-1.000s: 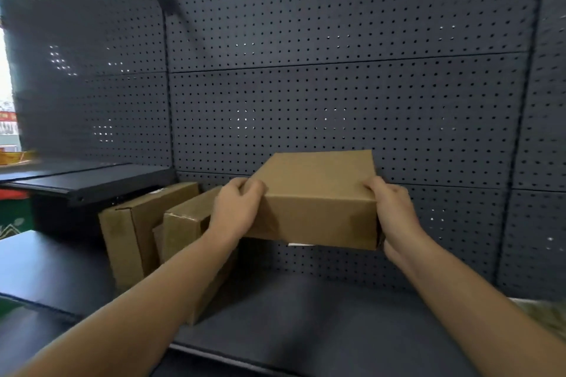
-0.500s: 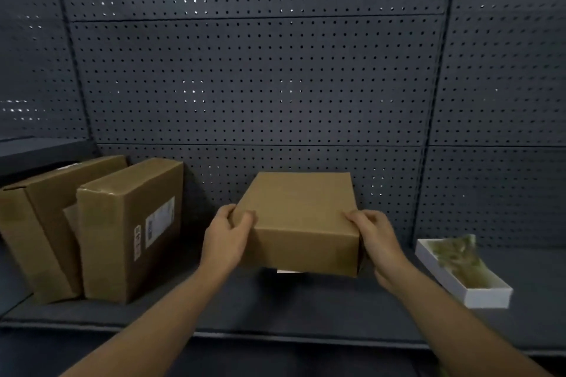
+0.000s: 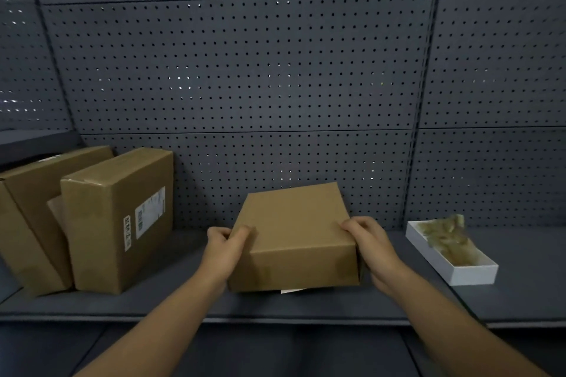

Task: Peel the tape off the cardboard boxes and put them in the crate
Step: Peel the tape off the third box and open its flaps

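Three cardboard boxes sat on the dark shelf in front of the pegboard wall. Largest were the two standing boxes at the left: the labelled box upright on its side with stickers facing right, and touching it on the left the leaning box, tilted against it. Between the two hands, at the middle of the shelf, was the smaller flat box; whether its base rested on the shelf or hung just clear of it I could not tell, though a pale slip showed under its front edge. To the right, well apart, lay a white tray holding something mottled and blurred.

The left hand gripped the flat box's left edge, fingers curled over the top. The right hand held the right edge the same way. No crate was in view.

The flat box looked stiff and probably light, with plain, dry, easily gripped faces. Its side edges seemed the right hold; tape, if any, was likely underneath, so turning it over should come first
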{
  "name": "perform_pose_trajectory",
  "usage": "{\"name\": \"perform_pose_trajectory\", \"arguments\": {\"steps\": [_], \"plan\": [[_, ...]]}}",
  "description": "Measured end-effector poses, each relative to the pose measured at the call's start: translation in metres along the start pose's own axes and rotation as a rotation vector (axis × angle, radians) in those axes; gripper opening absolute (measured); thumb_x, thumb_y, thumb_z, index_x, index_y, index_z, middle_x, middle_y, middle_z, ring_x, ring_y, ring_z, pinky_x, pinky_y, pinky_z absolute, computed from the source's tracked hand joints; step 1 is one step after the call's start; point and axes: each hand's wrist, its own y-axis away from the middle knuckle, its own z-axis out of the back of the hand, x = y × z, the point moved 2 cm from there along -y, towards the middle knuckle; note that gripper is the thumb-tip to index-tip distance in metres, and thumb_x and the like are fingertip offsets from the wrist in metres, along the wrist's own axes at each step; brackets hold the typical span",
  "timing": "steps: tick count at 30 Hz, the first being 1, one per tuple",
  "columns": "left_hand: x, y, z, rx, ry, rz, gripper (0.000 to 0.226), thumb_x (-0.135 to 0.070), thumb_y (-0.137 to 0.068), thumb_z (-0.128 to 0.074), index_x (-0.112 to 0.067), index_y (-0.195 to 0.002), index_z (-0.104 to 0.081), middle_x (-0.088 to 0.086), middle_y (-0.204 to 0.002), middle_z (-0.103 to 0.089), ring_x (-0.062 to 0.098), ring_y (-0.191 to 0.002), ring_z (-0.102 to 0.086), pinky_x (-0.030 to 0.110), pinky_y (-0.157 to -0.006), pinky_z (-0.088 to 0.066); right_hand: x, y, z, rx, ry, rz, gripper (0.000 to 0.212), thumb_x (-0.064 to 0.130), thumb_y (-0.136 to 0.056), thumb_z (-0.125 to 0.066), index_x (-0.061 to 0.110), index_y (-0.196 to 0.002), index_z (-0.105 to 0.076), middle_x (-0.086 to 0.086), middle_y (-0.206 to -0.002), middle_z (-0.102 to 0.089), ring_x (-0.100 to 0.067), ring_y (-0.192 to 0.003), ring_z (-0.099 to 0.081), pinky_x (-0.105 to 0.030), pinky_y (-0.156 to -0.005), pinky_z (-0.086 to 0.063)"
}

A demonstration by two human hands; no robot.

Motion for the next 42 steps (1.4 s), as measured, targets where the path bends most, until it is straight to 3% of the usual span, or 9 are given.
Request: {"name": "perform_pose_trajectory", "arguments": {"steps": [7, 15, 19, 23, 26, 29, 32, 35, 42], "plan": [[0.002, -0.016, -0.010, 0.190, -0.120, 0.168, 0.084, -0.069, -0.094, -0.058, -0.012, -0.153, -0.039, 0.011, -0.144, -0.053, 0.032, -0.124, -0.056, 0.043, -0.102, -0.046, -0.032, -0.018, 0.006, 0.040, 0.132, -0.167, 0.029, 0.037, -0.100, -0.058, 0.013, -0.116, -0.057, -0.010, -0.119, -0.062, -0.026, -0.108, -0.061, -0.041, -0.092, -0.050], [0.003, -0.026, -0.022, 0.182, -0.252, 0.028, 0.062, -0.062, -0.098, -0.057, -0.013, -0.136, -0.058, 0.002, -0.117, -0.060, 0.020, -0.094, -0.058, 0.033, -0.087, -0.043, -0.045, -0.017, 0.014, 0.030, 0.216, -0.015, 0.032, 0.038, -0.103, -0.057, 0.008, -0.107, -0.063, -0.006, -0.106, -0.065, -0.015, -0.092, -0.061, -0.029, -0.072, -0.044], [0.002, -0.027, -0.024, 0.113, -0.494, -0.112, 0.063, -0.061, -0.103, -0.047, -0.015, -0.146, -0.050, 0.007, -0.138, -0.056, 0.030, -0.120, -0.056, 0.036, -0.093, -0.042, -0.056, -0.013, 0.013, 0.005, 0.091, -0.014, 0.033, 0.046, -0.102, -0.059, 0.013, -0.108, -0.061, -0.003, -0.109, -0.066, -0.015, -0.097, -0.065, -0.029, -0.074, -0.044], [-0.005, -0.026, -0.038, 0.054, -0.880, -0.422, 0.033, -0.030, -0.112, -0.039, -0.028, -0.138, -0.059, 0.002, -0.142, -0.055, 0.027, -0.123, -0.054, 0.043, -0.094, -0.049, -0.057, -0.012, 0.012, 0.011, 0.055, -0.031, 0.033, 0.047, -0.102, -0.057, 0.015, -0.109, -0.059, -0.003, -0.111, -0.066, -0.015, -0.098, -0.063, -0.030, -0.075, -0.043], [-0.014, -0.024, -0.050, 0.065, -1.042, -0.414, 0.048, -0.004, -0.105, -0.037, -0.031, -0.139, -0.059, 0.005, -0.133, -0.062, 0.031, -0.115, -0.059, 0.042, -0.088, -0.050, -0.056, -0.010, 0.012, 0.014, 0.031, -0.034, 0.032, 0.047, -0.102, -0.057, 0.017, -0.112, -0.060, -0.001, -0.113, -0.066, -0.015, -0.101, -0.063, -0.029, -0.076, -0.045], [-0.021, -0.018, -0.060, 0.134, -1.044, -0.325, 0.035, -0.026, -0.109, -0.034, -0.022, -0.139, -0.053, 0.010, -0.141, -0.056, 0.034, -0.130, -0.050, 0.053, -0.108, -0.041, -0.058, -0.009, 0.014, -0.004, 0.006, -0.010, 0.031, 0.050, -0.100, -0.061, 0.022, -0.114, -0.062, 0.004, -0.116, -0.067, -0.011, -0.107, -0.064, -0.029, -0.086, -0.049], [-0.011, -0.009, -0.070, 0.192, -1.152, -0.298, 0.069, -0.062, -0.101, -0.020, -0.017, -0.149, -0.038, 0.012, -0.167, -0.028, 0.037, -0.156, -0.017, 0.062, -0.124, -0.014, -0.065, -0.003, 0.019, -0.066, -0.010, 0.097, 0.027, 0.050, -0.099, -0.063, 0.027, -0.112, -0.065, 0.007, -0.118, -0.069, -0.010, -0.112, -0.065, -0.033, -0.098, -0.052], [-0.006, -0.008, -0.069, 0.135, -1.135, -0.352, 0.075, -0.066, -0.097, -0.018, -0.017, -0.150, -0.035, 0.010, -0.169, -0.024, 0.034, -0.157, -0.014, 0.057, -0.125, -0.014, -0.069, 0.016, 0.025, -0.177, 0.036, 0.282, 0.008, 0.029, -0.103, -0.062, 0.023, -0.103, -0.067, 0.006, -0.101, -0.072, -0.006, -0.096, -0.067, -0.021, -0.080, -0.051], [-0.004, -0.006, -0.070, 0.105, -1.133, -0.379, 0.072, -0.065, -0.098, -0.019, -0.016, -0.147, -0.040, 0.009, -0.165, -0.032, 0.032, -0.154, -0.023, 0.054, -0.125, -0.018, -0.078, 0.045, 0.031, -0.155, 0.319, 0.665, 0.017, 0.004, -0.099, -0.063, 0.020, -0.096, -0.063, 0.006, -0.101, -0.060, -0.017, -0.089, -0.064, -0.030, -0.074, -0.054]]}}
